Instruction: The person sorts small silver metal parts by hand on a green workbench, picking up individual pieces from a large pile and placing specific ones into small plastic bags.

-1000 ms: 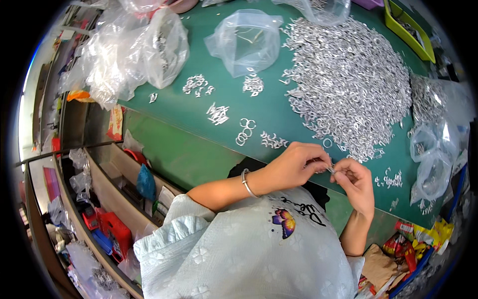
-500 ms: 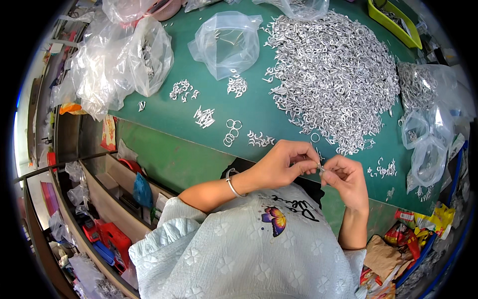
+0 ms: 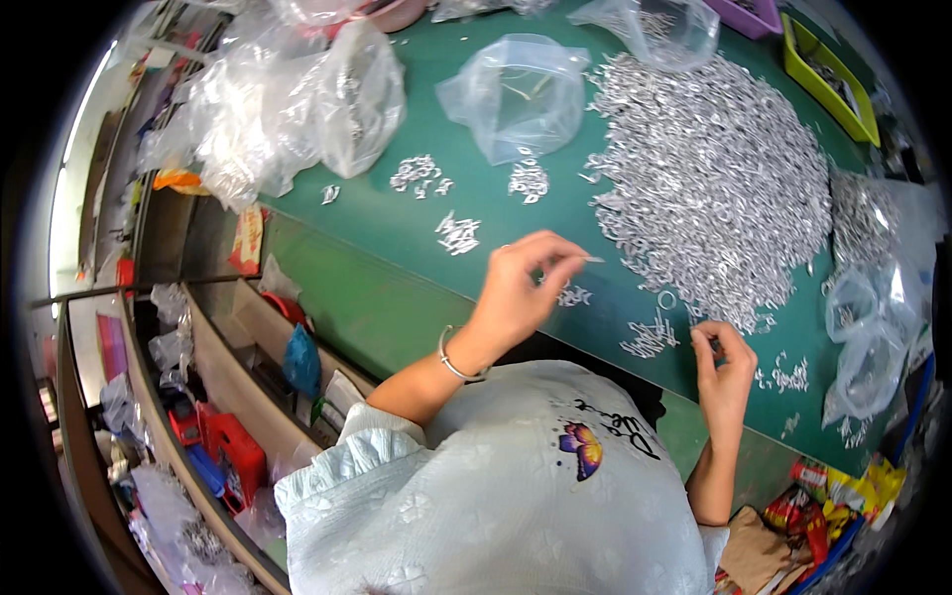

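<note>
My left hand [image 3: 531,278] is closed in a pinch above the green table, a small thin silvery metal piece [image 3: 593,260] jutting from its fingertips. Beneath it, a small cluster of curved metal pieces [image 3: 573,295] partly shows. My right hand [image 3: 724,362] has its thumb and index finger together at the lower edge of the big heap of silvery metal links [image 3: 709,178]. What sits between those fingertips is too small to make out. Between the hands lie a group of slim metal pieces [image 3: 650,337] and a single ring [image 3: 666,298].
Small piles of metal parts [image 3: 458,233] dot the green table [image 3: 397,233]. Clear plastic bags [image 3: 521,99] stand along the back and left, with more bags [image 3: 868,347] at right. A yellow-green tray [image 3: 831,84] is at the far right. Shelving [image 3: 243,342] holds clutter at left.
Both hands were together, working on a small metal piece; now they are apart. The left has moved left and up with a thin piece, the right slightly right and down. The view has shifted.
</note>
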Demonstrator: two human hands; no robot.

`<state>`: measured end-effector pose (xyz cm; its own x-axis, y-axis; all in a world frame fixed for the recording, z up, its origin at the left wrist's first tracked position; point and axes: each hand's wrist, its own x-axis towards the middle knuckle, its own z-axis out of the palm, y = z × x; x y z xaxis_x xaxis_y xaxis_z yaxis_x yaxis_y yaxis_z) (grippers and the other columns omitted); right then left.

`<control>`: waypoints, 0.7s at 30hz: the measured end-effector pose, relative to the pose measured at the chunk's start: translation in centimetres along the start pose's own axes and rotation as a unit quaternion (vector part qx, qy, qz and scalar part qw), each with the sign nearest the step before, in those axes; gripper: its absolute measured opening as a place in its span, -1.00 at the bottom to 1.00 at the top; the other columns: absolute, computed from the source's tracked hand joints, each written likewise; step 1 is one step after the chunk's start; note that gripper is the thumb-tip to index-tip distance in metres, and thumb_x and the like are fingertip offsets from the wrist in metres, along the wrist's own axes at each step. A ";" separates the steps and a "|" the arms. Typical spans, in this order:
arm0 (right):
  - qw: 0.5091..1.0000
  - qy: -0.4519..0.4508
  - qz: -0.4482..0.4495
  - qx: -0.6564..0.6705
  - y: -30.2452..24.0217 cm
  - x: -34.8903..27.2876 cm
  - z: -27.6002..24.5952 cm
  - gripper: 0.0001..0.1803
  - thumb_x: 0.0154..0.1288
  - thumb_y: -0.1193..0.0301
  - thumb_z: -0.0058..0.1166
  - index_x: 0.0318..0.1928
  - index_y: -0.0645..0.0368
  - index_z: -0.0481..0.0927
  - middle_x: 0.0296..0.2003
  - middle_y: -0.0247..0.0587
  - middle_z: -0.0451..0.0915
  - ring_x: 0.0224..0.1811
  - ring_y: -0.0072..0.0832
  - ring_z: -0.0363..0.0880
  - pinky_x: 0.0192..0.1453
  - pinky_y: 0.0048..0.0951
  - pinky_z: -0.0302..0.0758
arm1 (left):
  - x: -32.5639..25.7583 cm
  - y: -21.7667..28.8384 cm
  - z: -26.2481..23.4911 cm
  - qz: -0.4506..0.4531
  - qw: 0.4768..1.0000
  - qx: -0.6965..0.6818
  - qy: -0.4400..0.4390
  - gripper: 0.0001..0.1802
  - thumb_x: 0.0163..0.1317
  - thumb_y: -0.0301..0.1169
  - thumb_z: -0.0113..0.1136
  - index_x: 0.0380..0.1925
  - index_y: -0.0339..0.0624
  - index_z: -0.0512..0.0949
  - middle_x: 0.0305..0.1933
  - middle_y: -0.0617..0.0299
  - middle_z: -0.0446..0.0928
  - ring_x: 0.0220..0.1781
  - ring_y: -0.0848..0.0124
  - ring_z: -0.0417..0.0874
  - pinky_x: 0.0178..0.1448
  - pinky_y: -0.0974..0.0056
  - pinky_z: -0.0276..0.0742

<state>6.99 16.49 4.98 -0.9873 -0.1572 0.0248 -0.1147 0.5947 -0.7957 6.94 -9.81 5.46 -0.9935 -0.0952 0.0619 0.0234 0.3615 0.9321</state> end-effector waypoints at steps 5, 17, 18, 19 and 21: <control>0.993 0.045 -0.069 -0.080 2.3 0.6 1.1 -0.95 0.20 0.62 0.13 -0.37 0.36 0.53 -0.46 -0.14 0.52 -0.46 -0.41 0.45 -0.33 -0.47 0.39 | -1.4 -6.1 -5.2 0.088 0.928 0.289 0.219 -0.91 0.08 -0.64 0.25 -0.38 -0.29 0.61 -0.35 0.10 0.60 -0.27 0.17 0.61 -0.13 0.23 0.50; 0.989 0.045 -0.127 -0.065 2.1 1.0 0.5 -0.90 0.05 0.64 0.23 -0.40 0.31 0.58 -0.48 -0.13 0.52 -0.43 -0.23 0.47 -0.27 -0.32 0.42 | -1.2 -3.7 0.6 0.137 0.963 0.211 0.102 -0.71 0.02 -0.66 0.27 -0.21 -0.20 0.58 -0.14 0.08 0.54 -0.07 0.14 0.55 0.06 0.17 0.42; 0.986 0.049 -0.129 -0.088 2.0 0.8 0.9 -0.88 0.00 0.62 0.26 -0.41 0.26 0.58 -0.47 -0.16 0.53 -0.41 -0.20 0.48 -0.25 -0.29 0.42 | -1.5 -2.7 2.2 0.136 0.972 0.190 0.021 -0.69 0.02 -0.64 0.29 -0.19 -0.18 0.58 -0.10 0.10 0.54 -0.03 0.14 0.53 0.08 0.17 0.40; 0.979 0.046 -0.145 -0.132 1.8 0.6 1.2 -0.89 0.01 0.59 0.26 -0.42 0.24 0.58 -0.45 -0.20 0.53 -0.37 -0.23 0.48 -0.24 -0.30 0.40 | -1.9 -2.7 3.7 0.150 0.977 0.141 -0.051 -0.66 0.04 -0.61 0.28 -0.12 -0.18 0.56 -0.07 0.11 0.53 0.02 0.14 0.51 0.11 0.17 0.37; 0.975 0.005 -0.154 -0.163 1.9 0.1 1.9 -0.91 0.03 0.57 0.24 -0.42 0.22 0.58 -0.42 -0.23 0.53 -0.32 -0.26 0.48 -0.22 -0.30 0.38 | -2.2 -2.6 6.2 0.171 0.969 0.098 -0.149 -0.58 0.06 -0.56 0.29 -0.02 -0.22 0.51 0.03 0.09 0.50 0.10 0.12 0.48 0.15 0.14 0.35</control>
<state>6.86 16.11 2.31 -0.9014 -0.3613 0.2387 -0.4330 0.7399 -0.5149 8.42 -4.80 0.71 -0.9200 0.3224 0.2226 0.3646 0.4962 0.7880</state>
